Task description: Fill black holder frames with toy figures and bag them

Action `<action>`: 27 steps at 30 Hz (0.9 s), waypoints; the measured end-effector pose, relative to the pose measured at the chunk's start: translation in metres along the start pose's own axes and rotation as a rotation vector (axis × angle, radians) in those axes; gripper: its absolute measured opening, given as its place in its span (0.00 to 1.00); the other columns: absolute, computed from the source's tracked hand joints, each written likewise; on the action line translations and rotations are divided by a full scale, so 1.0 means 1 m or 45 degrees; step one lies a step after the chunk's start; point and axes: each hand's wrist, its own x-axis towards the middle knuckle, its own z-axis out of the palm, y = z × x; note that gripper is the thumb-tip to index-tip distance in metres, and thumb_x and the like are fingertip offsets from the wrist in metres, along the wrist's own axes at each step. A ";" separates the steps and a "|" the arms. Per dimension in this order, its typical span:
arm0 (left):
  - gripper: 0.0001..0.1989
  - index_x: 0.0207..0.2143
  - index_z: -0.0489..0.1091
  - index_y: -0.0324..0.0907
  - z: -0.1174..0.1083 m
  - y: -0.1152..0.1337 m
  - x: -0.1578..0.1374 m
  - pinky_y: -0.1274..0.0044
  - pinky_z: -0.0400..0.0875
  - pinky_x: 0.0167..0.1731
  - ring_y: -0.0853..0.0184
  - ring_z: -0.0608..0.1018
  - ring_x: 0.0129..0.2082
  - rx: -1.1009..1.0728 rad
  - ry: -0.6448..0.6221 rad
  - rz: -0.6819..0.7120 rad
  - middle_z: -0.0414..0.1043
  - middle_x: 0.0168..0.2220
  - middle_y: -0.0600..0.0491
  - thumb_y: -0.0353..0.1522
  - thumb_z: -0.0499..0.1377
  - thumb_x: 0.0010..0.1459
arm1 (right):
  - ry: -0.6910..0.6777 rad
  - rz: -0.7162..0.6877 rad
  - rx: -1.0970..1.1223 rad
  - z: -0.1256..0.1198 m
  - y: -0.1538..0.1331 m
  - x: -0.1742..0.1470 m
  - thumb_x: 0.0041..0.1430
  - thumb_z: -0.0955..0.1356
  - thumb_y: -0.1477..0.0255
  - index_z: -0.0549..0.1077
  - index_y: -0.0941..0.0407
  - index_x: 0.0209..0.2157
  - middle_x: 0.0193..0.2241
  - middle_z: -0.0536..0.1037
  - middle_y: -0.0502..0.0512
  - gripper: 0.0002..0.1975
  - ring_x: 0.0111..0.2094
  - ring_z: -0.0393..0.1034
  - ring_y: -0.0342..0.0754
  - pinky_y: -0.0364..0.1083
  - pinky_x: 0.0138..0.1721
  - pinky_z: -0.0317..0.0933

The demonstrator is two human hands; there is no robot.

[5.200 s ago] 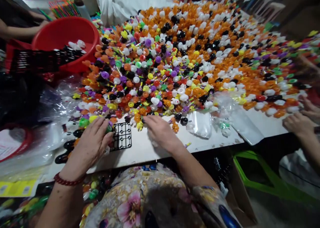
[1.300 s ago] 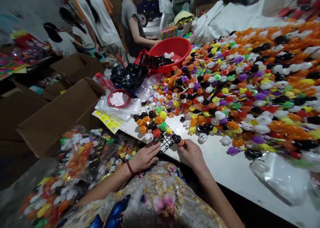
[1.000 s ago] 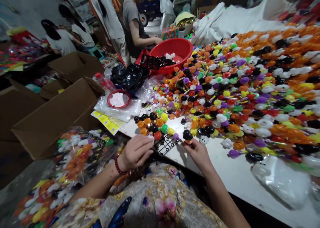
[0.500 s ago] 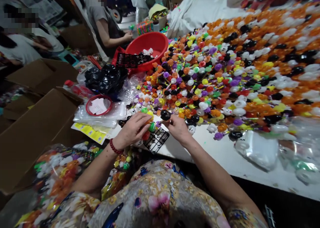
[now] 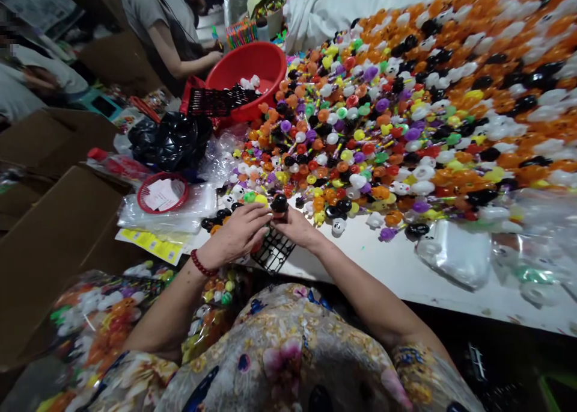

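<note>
My right hand [image 5: 296, 227] pinches a small toy with a shiny black round head [image 5: 279, 203], held upright above the near table edge. My left hand [image 5: 241, 230], with a red bead bracelet at the wrist, is curled over several small coloured toys, its fingertips close to the black head. Its thumb and what lies under the palm are hidden. Below both hands a black plastic grid rack [image 5: 276, 252] stands at the table edge. A yellow round toy head [image 5: 261, 201] shows just behind my left fingers.
A large pile of small coloured toys [image 5: 360, 135] spreads over the white table [image 5: 360, 261]. Behind on the left stand a red tub [image 5: 265, 63] and a small red basket [image 5: 162, 192] with paper slips. Clear bags [image 5: 455, 252] lie right. A person [image 5: 157, 33] works beyond the tub.
The view has shifted, so the table contents sit further left and higher. My right hand has brought the black-headed toy in against my left fingers, closing the gap between the hands.
</note>
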 end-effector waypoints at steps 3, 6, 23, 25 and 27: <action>0.16 0.52 0.70 0.40 0.002 0.000 0.002 0.59 0.68 0.57 0.58 0.70 0.58 0.003 -0.002 0.006 0.74 0.51 0.44 0.34 0.49 0.68 | 0.126 0.097 0.123 0.000 0.017 -0.001 0.52 0.70 0.68 0.74 0.57 0.35 0.31 0.78 0.50 0.09 0.34 0.71 0.46 0.46 0.40 0.66; 0.16 0.50 0.71 0.39 0.002 0.001 0.004 0.59 0.68 0.57 0.59 0.70 0.57 -0.003 0.001 0.030 0.75 0.49 0.44 0.34 0.48 0.68 | 0.222 0.241 0.158 0.001 0.032 -0.003 0.50 0.71 0.69 0.73 0.55 0.32 0.29 0.77 0.49 0.07 0.33 0.72 0.46 0.47 0.40 0.68; 0.17 0.55 0.66 0.40 0.003 -0.004 0.002 0.58 0.70 0.56 0.58 0.70 0.57 -0.043 0.076 0.052 0.73 0.51 0.43 0.34 0.47 0.69 | 0.066 0.186 -0.623 0.009 0.019 -0.007 0.58 0.63 0.79 0.68 0.57 0.47 0.35 0.81 0.58 0.15 0.35 0.76 0.52 0.47 0.38 0.67; 0.17 0.55 0.66 0.40 0.001 -0.004 0.001 0.58 0.70 0.56 0.58 0.70 0.57 -0.044 0.087 0.056 0.73 0.51 0.44 0.34 0.48 0.69 | 0.012 0.175 -0.758 0.009 0.017 -0.008 0.59 0.62 0.79 0.67 0.59 0.50 0.36 0.81 0.61 0.17 0.36 0.76 0.53 0.46 0.38 0.66; 0.17 0.55 0.67 0.39 0.000 -0.004 0.001 0.59 0.71 0.55 0.58 0.71 0.56 -0.041 0.095 0.065 0.73 0.50 0.43 0.34 0.48 0.69 | -0.014 0.157 -0.866 0.009 0.016 -0.008 0.59 0.62 0.79 0.67 0.60 0.51 0.37 0.81 0.62 0.18 0.37 0.76 0.53 0.46 0.38 0.65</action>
